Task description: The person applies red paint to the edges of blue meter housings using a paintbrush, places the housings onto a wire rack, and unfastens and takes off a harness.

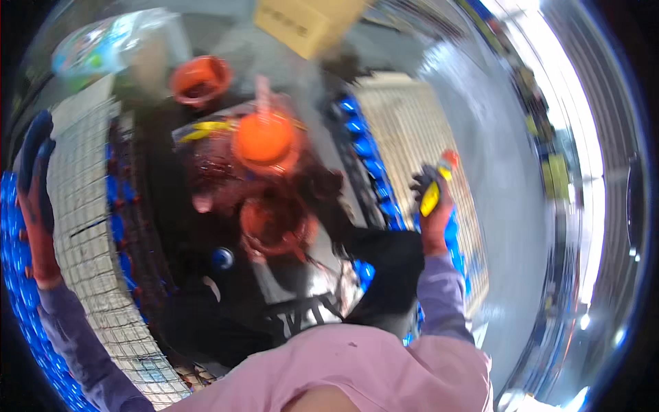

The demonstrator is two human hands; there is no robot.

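Note:
My left hand [34, 199], in a red and blue work glove, is raised at the far left with its fingers spread, over a wire mesh panel [82, 233], and holds nothing. My right hand [432, 206], gloved the same way, is closed around a small yellow tool with an orange tip [436, 187], held above another mesh panel [419, 137]. Between my hands sits a dark machine with an orange cap [264, 141] and an orange funnel-like part [274, 223] below it. The picture is motion-blurred.
An orange bucket [200, 79] stands behind the machine, with a cardboard box [305, 24] farther back. Blue plastic pieces [364, 151] line the mesh edges. A grey floor [494, 137] runs along the right. My pink top [357, 371] fills the lower edge.

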